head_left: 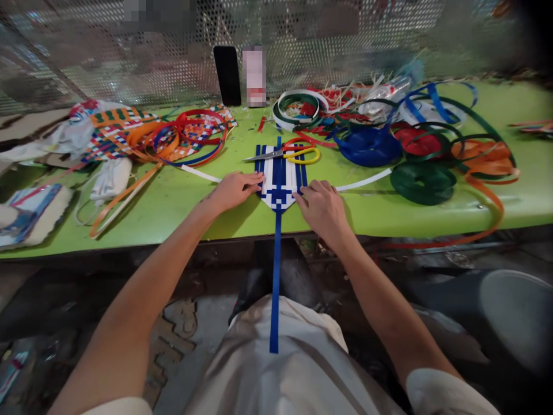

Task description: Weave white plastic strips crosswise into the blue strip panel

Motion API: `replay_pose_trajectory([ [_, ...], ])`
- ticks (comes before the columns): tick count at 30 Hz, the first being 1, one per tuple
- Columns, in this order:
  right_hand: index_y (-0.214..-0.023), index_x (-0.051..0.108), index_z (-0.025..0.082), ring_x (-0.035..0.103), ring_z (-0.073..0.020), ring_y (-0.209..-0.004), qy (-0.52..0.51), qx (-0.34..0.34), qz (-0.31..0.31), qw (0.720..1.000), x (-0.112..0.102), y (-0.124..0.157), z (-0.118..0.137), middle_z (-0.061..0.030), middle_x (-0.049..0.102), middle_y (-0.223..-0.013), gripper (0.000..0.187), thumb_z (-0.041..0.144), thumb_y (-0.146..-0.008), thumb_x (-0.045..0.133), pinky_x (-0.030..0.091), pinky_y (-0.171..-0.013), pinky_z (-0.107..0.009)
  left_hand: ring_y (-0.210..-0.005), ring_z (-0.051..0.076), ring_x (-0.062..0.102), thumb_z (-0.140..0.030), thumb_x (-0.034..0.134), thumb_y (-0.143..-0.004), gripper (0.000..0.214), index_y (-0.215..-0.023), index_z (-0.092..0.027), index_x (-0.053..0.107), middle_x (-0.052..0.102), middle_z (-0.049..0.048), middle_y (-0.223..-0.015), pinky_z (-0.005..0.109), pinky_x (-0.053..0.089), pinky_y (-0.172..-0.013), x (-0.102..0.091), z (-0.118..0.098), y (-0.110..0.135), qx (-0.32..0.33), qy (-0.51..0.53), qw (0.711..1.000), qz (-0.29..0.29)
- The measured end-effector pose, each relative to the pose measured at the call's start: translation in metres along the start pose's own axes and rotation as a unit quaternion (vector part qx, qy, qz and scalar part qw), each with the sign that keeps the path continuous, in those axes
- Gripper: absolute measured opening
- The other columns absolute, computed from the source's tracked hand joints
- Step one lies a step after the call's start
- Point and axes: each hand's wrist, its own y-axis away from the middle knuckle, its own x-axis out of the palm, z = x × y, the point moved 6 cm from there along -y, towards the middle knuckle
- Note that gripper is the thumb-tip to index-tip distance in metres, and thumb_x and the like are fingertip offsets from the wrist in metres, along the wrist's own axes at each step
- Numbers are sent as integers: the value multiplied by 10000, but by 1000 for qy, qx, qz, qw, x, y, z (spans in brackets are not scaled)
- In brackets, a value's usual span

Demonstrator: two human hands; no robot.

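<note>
A woven piece of blue and white flat strips lies at the table's front edge, its lower end folded to a point. A long blue strip hangs from that point down over my lap. My left hand is at the weave's left edge, thumb and fingers closed around a white strip. On the right edge, my right hand has curled fingers pinching the same strip, whose end sticks out to the right. Scissors with red and yellow handles rest across the upper strips, touched by neither hand.
Rolls of blue, green and orange strip lie at right. Coiled strips and a multicoloured woven piece are at left, beside a white power strip. Two phones, one a black phone, lean against the perforated panel.
</note>
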Motion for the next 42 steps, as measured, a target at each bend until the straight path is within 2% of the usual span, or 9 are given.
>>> replay_pose_trajectory([
  [6, -1146, 811, 148, 619, -323, -1125, 6, 5, 8, 1000, 0, -1, 0, -153, 746, -1152, 383, 375, -1137, 503, 470, -957, -432, -1491, 266, 587, -309, 652, -1041, 431, -1461, -231, 713, 658, 74, -1522, 532, 330, -1347, -3, -5, 2, 0, -21, 1000, 13],
  [13, -1140, 809, 151, 606, -322, -1136, 1, 0, 4, 1000, 2, -1, -1, -165, 734, -1154, 395, 378, -1139, 485, 465, -966, -433, -1493, 257, 584, -317, 699, -1005, 437, -1438, -281, 737, 644, 11, -1543, 446, 407, -1318, -5, 0, -2, -27, -23, 999, 38],
  [19, -1126, 810, 169, 627, -314, -1120, 9, 0, -8, 1000, 2, -1, -1, -153, 745, -1151, 362, 369, -1132, 509, 480, -948, -426, -1435, 291, 642, -289, 758, -943, 385, -1324, -305, 812, 708, 4, -1478, 477, 441, -1296, -10, -6, -8, -30, -39, 998, 29],
  [24, -1117, 808, 184, 645, -299, -1101, 21, -3, -22, 1000, 1, -1, 0, -136, 758, -1142, 346, 371, -1131, 517, 487, -955, -419, -1428, 297, 647, -272, 682, -977, 293, -1217, -270, 849, 721, 42, -1476, 489, 482, -1260, -8, -13, -6, 4, -74, 997, 25],
  [27, -1125, 807, 185, 648, -299, -1104, 26, 0, -13, 1000, 2, 0, 1, -142, 756, -1151, 338, 373, -1128, 527, 489, -958, -417, -1433, 290, 643, -272, 665, -986, 336, -1282, -252, 822, 717, 57, -1478, 493, 482, -1262, -4, -10, -2, 15, -61, 998, 4],
  [30, -1139, 807, 177, 646, -309, -1130, 28, 0, -3, 1000, 3, 0, 0, -149, 751, -1162, 347, 379, -1130, 526, 490, -971, -419, -1433, 285, 645, -289, 689, -983, 374, -1338, -265, 802, 716, 42, -1473, 474, 475, -1273, -3, -2, 0, -8, -28, 999, -13],
  [34, -1144, 809, 175, 649, -317, -1141, 21, 3, -6, 1000, 3, -1, -2, -146, 753, -1166, 364, 384, -1137, 511, 495, -974, -428, -1389, 295, 679, -265, 770, -919, 353, -1264, -298, 841, 752, 11, -1416, 469, 479, -1270, -4, 5, -4, -51, 20, 998, -16],
  [38, -1152, 811, 180, 658, -310, -1137, -7, 9, -11, 1000, 0, -1, -3, -139, 760, -1165, 334, 374, -1126, 540, 500, -978, -420, -1396, 316, 671, -236, 793, -890, 327, -1205, -292, 860, 763, 27, -1407, 494, 464, -1272, -8, -3, -7, -71, 20, 997, 1],
  [42, -1157, 817, 194, 667, -311, -1140, -38, 19, -25, 999, -1, -1, -5, -144, 768, -1176, 307, 358, -1115, 561, 492, -997, -425, -1417, 323, 639, -190, 777, -905, 320, -1214, -234, 845, 747, 92, -1427, 495, 442, -1274, -12, -16, -6, -56, -7, 998, -15],
])
